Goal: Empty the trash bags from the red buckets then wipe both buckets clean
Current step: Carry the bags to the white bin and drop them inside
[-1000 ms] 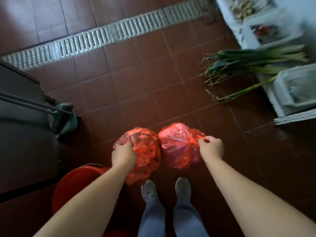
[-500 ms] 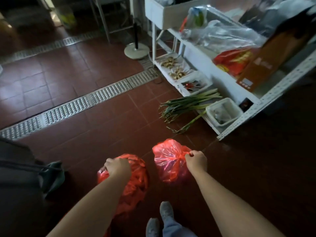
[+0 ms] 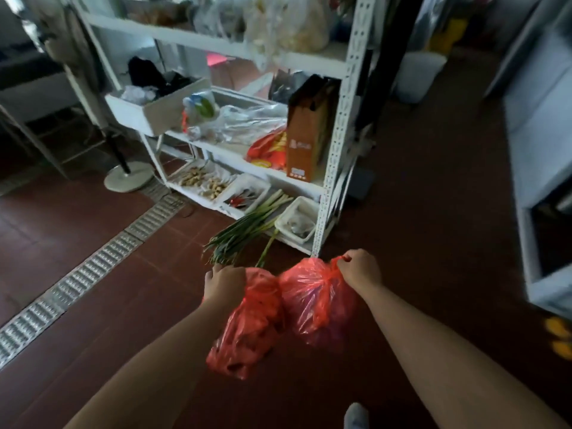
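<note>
Drain grate of ribbed metal runs diagonally across the red-brown tiled floor at far left. Beyond its upper end stands the round base of a pedestal fan. To the right of the fan rises a white slotted-steel shelf rack. Its lower levels carry trays of ginger pieces, clear plastic wrapping, a red-and-yellow packet and an upright brown carton. A bundle of spring onions extends from the lowest shelf out over the floor, leaf tips toward the viewer.

Just below those tips, the left hand has its fingers curled round the top of the left trash bag, a red, translucent, filled sack that hangs above the floor. Touching it on the right hangs the right trash bag, likewise red and full. Its bunched top is pinched in the closed fingers of the right hand, near the foot of the rack's front post. Both forearms reach in from the bottom edge, and between them shows the toe of a pale shoe. At far right stands a white cabinet, blurred and well apart from the bags.
</note>
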